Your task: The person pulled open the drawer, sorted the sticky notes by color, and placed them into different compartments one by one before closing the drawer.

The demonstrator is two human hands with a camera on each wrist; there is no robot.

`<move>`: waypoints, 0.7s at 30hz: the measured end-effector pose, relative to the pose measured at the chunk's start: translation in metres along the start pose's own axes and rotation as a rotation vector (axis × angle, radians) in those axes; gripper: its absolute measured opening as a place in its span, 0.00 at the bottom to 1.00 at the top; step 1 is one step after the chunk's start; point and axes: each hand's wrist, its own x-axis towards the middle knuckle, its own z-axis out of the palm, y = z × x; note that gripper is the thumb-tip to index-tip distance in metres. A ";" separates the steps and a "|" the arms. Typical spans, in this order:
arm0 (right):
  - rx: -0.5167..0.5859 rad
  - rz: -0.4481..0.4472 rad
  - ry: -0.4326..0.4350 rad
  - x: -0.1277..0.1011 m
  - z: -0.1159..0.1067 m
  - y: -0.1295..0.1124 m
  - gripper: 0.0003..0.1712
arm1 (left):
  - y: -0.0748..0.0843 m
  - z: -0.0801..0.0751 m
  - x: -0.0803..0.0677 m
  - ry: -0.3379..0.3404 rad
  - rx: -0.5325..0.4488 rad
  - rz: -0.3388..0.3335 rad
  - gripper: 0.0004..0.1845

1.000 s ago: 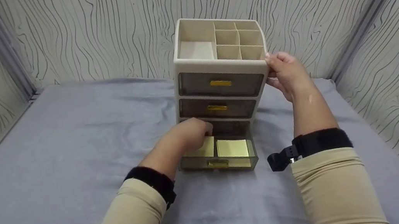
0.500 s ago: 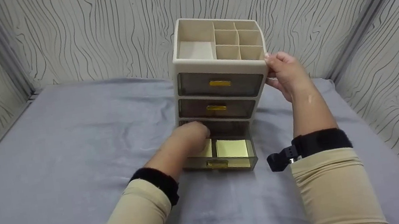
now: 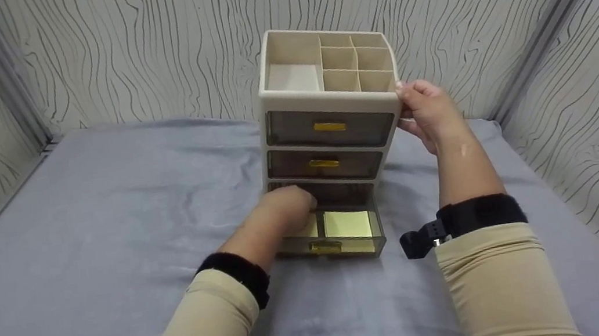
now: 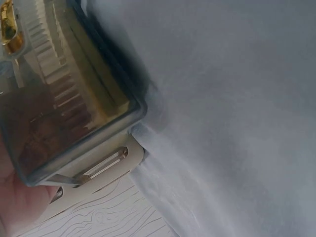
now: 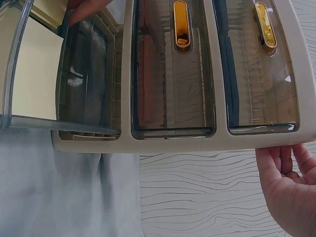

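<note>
L hand (image 3: 287, 208) reaches into open bottom drawer (image 3: 339, 238) of the organiser (image 3: 329, 128); fingers hidden inside, can't tell if curled on anything. Yellow pads (image 3: 347, 223) lie flat in drawer, one just right of the fingers, other partly under hand. Beyond: R hand (image 3: 427, 110) against cabinet's upper right corner, fingers gently bent along the side wall, prob. steadying it. Upper 2 drawers closed. All on grey cloth (image 3: 80, 234).

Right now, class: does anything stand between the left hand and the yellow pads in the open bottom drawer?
Nothing visible does. The left hand is already inside the bottom drawer, over the left yellow pad; the right pad lies uncovered beside it.
</note>
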 end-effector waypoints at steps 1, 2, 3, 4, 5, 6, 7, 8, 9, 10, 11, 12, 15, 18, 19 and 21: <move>0.000 0.001 0.000 0.000 0.000 0.000 0.12 | 0.000 0.000 0.000 -0.001 0.003 0.004 0.09; -0.004 0.000 -0.002 0.000 0.000 0.000 0.12 | 0.000 -0.001 -0.001 -0.006 0.007 0.005 0.08; -0.009 0.000 -0.003 0.000 0.000 0.000 0.12 | 0.000 -0.002 -0.001 -0.013 0.013 0.005 0.08; -0.006 0.001 -0.003 0.000 0.000 0.000 0.12 | 0.001 -0.003 -0.002 -0.016 0.020 0.006 0.07; -0.003 0.001 -0.003 0.000 0.000 0.000 0.12 | 0.001 -0.004 -0.002 -0.018 0.029 0.007 0.07; 0.002 0.000 -0.004 0.000 0.000 0.000 0.12 | 0.001 -0.005 -0.003 -0.020 0.041 0.010 0.07; 0.007 0.000 -0.003 0.000 0.000 0.000 0.12 | 0.002 -0.006 -0.004 -0.018 0.050 0.010 0.06; 0.007 -0.001 -0.005 0.000 -0.001 0.000 0.12 | 0.002 -0.007 -0.005 -0.013 0.061 0.013 0.06; 0.012 -0.001 -0.005 0.000 -0.001 -0.001 0.12 | 0.003 -0.007 -0.005 0.002 0.065 0.017 0.06; 0.024 -0.001 -0.009 0.000 -0.001 -0.001 0.12 | 0.003 -0.007 -0.006 0.023 0.064 0.024 0.06; 0.030 -0.003 -0.013 -0.001 -0.002 -0.001 0.12 | 0.003 -0.006 -0.008 0.047 0.058 0.028 0.06; 0.034 -0.002 -0.016 -0.001 -0.002 -0.001 0.12 | 0.003 -0.005 -0.009 0.073 0.046 0.032 0.05; 0.035 0.000 -0.017 -0.001 -0.002 -0.001 0.13 | 0.003 -0.003 -0.014 0.160 0.008 0.058 0.05; 0.018 0.004 -0.010 0.000 -0.001 0.000 0.13 | 0.006 -0.002 -0.020 0.226 -0.013 0.089 0.05; 0.012 0.005 -0.008 0.000 -0.001 0.000 0.13 | 0.007 -0.002 -0.022 0.246 -0.014 0.104 0.05; 0.014 0.006 -0.007 0.001 -0.001 0.000 0.12 | 0.010 -0.002 -0.026 0.286 -0.010 0.134 0.07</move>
